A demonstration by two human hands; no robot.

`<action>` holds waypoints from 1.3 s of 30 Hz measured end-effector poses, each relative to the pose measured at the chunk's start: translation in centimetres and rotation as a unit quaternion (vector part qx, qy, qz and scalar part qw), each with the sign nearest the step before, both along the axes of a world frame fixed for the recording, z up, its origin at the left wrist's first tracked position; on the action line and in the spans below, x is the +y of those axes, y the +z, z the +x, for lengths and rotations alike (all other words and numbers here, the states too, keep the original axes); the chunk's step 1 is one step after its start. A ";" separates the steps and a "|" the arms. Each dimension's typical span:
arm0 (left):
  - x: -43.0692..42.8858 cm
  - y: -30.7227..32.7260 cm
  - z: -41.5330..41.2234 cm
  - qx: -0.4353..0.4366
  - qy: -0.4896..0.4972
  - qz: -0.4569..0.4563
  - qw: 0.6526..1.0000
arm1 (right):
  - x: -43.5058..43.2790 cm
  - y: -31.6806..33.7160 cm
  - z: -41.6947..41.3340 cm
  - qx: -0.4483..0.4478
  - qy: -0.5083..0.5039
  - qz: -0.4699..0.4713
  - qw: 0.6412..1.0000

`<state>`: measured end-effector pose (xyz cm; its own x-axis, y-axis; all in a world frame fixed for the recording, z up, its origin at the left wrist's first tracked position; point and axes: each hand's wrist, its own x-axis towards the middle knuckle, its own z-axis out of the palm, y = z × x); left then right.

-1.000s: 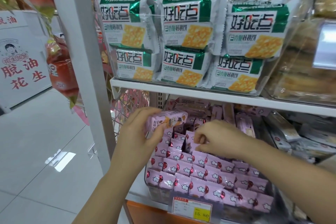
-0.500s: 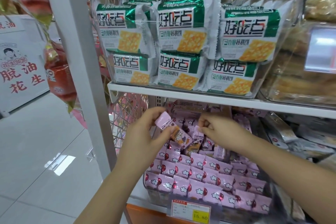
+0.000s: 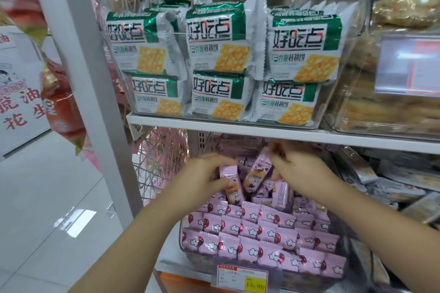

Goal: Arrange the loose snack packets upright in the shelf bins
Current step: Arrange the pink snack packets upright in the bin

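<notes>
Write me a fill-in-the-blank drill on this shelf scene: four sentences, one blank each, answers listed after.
1. The left hand grips a loose packet whose wrapper is mostly ___.
2. The right hand holds a second packet to the ___ of the first.
3. The cracker packs on the shelf above are printed white and ___.
4. The yellow price tag reads ___.

Missing words: pink; right; green; 15.80
</notes>
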<state>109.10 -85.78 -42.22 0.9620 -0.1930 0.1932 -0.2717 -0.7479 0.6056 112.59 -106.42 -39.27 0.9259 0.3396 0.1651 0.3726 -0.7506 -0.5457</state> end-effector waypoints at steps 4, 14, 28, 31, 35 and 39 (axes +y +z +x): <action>-0.4 -0.3 0.6 0.013 -0.001 0.057 0.998 | -0.7 -0.3 -0.8 0.054 -0.043 0.150 0.986; 0.2 0.1 -2.3 -0.079 0.139 -0.217 0.963 | -2.1 -1.2 -1.5 0.155 -0.086 0.445 0.878; -3.3 0.0 -4.0 -0.029 0.201 -0.355 0.912 | -0.3 -2.2 -4.8 0.268 -0.134 0.546 0.782; -3.9 -0.3 -3.9 0.049 0.159 -0.389 0.906 | 0.6 -2.3 -5.6 0.253 -0.101 0.504 0.819; -4.4 -0.5 -4.0 0.113 0.126 -0.491 0.855 | 0.5 -1.9 -5.6 0.238 -0.044 0.367 0.898; -4.1 -0.4 -4.1 0.155 0.062 -0.485 0.859 | 0.3 -1.6 -5.5 0.233 0.014 0.318 0.919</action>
